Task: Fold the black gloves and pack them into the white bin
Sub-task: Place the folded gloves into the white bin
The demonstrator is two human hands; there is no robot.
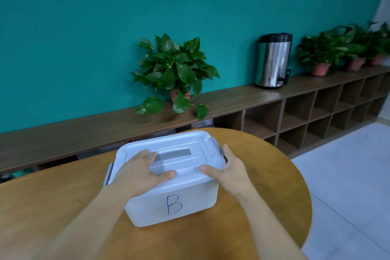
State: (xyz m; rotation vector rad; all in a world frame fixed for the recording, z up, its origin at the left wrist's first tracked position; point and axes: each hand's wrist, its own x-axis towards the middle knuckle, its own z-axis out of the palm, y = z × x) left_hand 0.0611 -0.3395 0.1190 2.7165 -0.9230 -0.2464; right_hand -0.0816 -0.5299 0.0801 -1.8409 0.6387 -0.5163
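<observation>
Left hand (141, 170) lies flat, fingers (147, 155) spread; right hand (229, 170) cupped, thumb extended.

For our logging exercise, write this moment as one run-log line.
left hand: rests flat on lid | right hand: holds right lid edge by grey latch | white plastic bin marked B: lidded, on round wooden table | gloves: unseen

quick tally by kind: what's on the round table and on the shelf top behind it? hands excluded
White plastic lidded bin marked B, on the round wooden table: 1
Potted green leafy plants in pink pots, on the long wooden shelf top: 4 (nearest; three at far right, partly overlapping)
Steel cylindrical dispenser with black lid: 1
Total: 6
</observation>
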